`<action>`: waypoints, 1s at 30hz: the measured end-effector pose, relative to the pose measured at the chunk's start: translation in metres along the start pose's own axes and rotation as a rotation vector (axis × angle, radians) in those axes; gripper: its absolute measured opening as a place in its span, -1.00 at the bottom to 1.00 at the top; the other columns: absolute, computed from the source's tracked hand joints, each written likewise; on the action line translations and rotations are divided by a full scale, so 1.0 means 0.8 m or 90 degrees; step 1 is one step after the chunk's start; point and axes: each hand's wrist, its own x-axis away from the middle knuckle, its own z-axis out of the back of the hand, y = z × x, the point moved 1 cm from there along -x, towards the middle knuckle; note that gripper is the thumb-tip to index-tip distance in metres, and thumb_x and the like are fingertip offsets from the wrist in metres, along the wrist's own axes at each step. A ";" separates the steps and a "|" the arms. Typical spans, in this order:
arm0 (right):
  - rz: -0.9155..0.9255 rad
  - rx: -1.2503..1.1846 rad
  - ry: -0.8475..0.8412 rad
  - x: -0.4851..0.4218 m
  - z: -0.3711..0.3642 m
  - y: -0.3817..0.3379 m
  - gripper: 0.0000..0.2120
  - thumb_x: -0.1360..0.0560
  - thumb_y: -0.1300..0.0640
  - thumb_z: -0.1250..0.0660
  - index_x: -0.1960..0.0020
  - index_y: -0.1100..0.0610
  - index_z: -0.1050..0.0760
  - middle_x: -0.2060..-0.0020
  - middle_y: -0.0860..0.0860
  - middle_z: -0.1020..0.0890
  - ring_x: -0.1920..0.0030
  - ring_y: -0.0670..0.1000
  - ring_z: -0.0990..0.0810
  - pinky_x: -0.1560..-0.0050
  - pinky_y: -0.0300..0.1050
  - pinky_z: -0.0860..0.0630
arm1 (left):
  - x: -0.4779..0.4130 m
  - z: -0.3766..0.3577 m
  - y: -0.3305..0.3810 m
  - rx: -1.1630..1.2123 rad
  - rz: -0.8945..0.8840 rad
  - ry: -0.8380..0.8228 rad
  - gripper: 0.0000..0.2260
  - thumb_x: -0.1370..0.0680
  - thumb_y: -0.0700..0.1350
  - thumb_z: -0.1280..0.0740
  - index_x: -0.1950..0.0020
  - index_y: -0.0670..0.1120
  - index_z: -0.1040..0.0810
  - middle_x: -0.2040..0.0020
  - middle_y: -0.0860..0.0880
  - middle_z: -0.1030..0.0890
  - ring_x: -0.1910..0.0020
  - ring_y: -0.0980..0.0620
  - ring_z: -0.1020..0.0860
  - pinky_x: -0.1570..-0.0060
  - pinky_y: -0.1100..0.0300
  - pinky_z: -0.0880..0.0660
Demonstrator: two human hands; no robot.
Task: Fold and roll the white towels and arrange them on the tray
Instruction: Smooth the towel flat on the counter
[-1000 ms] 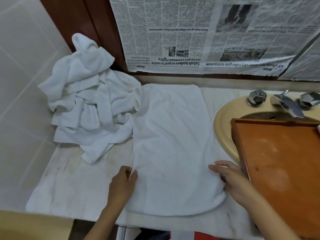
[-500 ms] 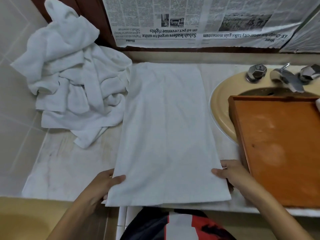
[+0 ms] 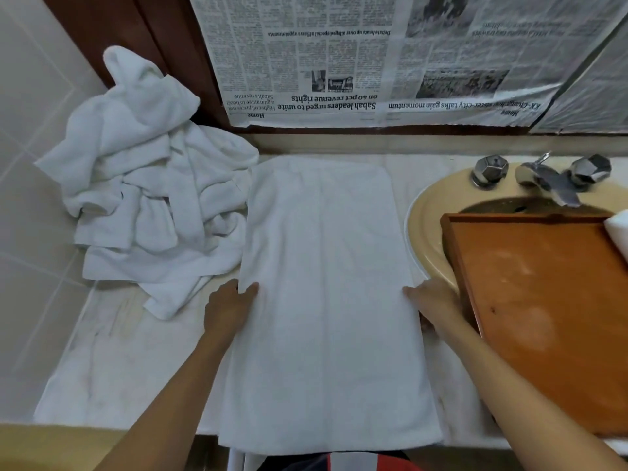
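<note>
The long-folded towel (image 3: 323, 300) lies centred on the counter (image 3: 112, 362), with the tray (image 3: 543, 317) at 3 o'clock. The left hand (image 3: 229, 309) and right hand (image 3: 433, 300) pinch its side edges midway. Folding seems the step in hand, and rolling next calls for straight edges.

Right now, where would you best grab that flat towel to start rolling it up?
Probably at the near short end of the towel, one corner for the left hand and one for the right hand, coming from the front. It lies as a long flat strip, and that end hangs free over the counter edge, so fingers can slip under it. The far end lies flat.
</note>
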 end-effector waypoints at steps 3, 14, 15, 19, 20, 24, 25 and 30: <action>0.038 0.044 -0.025 -0.011 0.000 -0.001 -0.80 -0.55 0.12 -0.32 0.22 0.16 -0.46 0.27 0.13 -0.57 0.25 0.17 -0.59 0.19 0.01 -0.58 | -0.009 -0.005 0.005 0.035 -0.014 0.006 -0.66 -0.58 0.14 -0.25 -0.13 -0.10 -0.57 -0.10 -0.07 -0.63 -0.09 -0.14 -0.56 -0.08 0.00 -0.49; -0.053 0.220 -0.137 0.020 0.016 0.058 -0.72 -0.43 0.11 -0.44 0.32 0.19 -0.40 0.42 0.08 -0.50 0.39 0.11 -0.54 0.38 -0.16 -0.44 | 0.054 0.015 -0.049 -0.092 0.005 -0.130 -0.72 -0.51 0.15 -0.39 0.22 -0.02 -0.48 0.27 0.08 -0.52 0.26 0.10 -0.51 0.34 0.23 -0.32; -0.056 0.156 -0.108 0.014 0.013 0.052 -0.68 -0.42 0.08 -0.46 0.32 0.19 -0.38 0.44 0.07 -0.49 0.43 0.11 -0.52 0.43 -0.17 -0.40 | 0.047 0.016 -0.042 -0.097 0.001 -0.099 -0.69 -0.49 0.18 -0.39 0.24 -0.02 -0.45 0.27 0.06 -0.52 0.25 0.07 -0.51 0.33 0.20 -0.31; -0.039 -0.071 -0.031 -0.011 0.004 0.012 -0.64 -0.42 0.15 -0.49 0.33 0.15 -0.31 0.39 0.08 -0.42 0.37 0.07 -0.44 0.29 -0.12 -0.34 | 0.003 0.015 0.001 0.003 -0.002 -0.019 -0.71 -0.51 0.17 -0.37 0.01 -0.04 -0.58 0.09 0.04 -0.62 0.10 0.00 -0.57 0.26 0.18 -0.37; -0.033 -0.102 -0.027 -0.018 0.002 0.007 -0.66 -0.41 0.18 -0.48 0.33 0.16 -0.31 0.36 0.10 -0.43 0.33 0.07 -0.44 0.24 -0.09 -0.33 | -0.006 0.015 0.012 0.053 -0.014 -0.012 -0.74 -0.52 0.12 -0.37 0.00 -0.07 -0.61 0.10 0.02 -0.63 0.12 0.00 -0.58 0.30 0.21 -0.37; -0.034 -0.181 -0.030 -0.037 0.003 0.011 -0.66 -0.32 0.16 -0.49 -0.03 0.29 -0.58 0.07 0.05 -0.64 0.11 0.09 -0.63 -0.03 0.00 -0.55 | -0.013 0.017 0.034 0.143 -0.019 -0.002 -0.81 -0.55 -0.09 -0.37 0.26 -0.08 -0.52 0.29 0.02 -0.56 0.27 0.03 -0.53 0.38 0.23 -0.32; -0.047 -0.206 -0.052 -0.031 0.007 0.004 -0.58 -0.31 0.15 -0.50 -0.13 0.26 -0.58 0.02 0.09 -0.67 0.06 0.15 -0.66 -0.05 0.07 -0.59 | -0.016 0.016 0.035 0.168 -0.004 -0.013 -0.82 -0.54 -0.11 -0.37 0.26 -0.09 -0.52 0.29 0.01 -0.56 0.28 0.04 -0.52 0.37 0.23 -0.32; -0.083 -0.313 -0.169 -0.037 0.019 -0.057 -0.76 -0.42 0.18 -0.51 -0.03 0.25 -0.60 0.05 0.17 -0.69 0.06 0.22 -0.67 0.08 0.04 -0.59 | -0.049 0.024 0.074 0.349 0.048 -0.098 -0.77 -0.49 -0.05 -0.45 -0.06 -0.16 -0.63 0.03 -0.09 -0.66 0.09 -0.08 -0.61 0.26 0.18 -0.44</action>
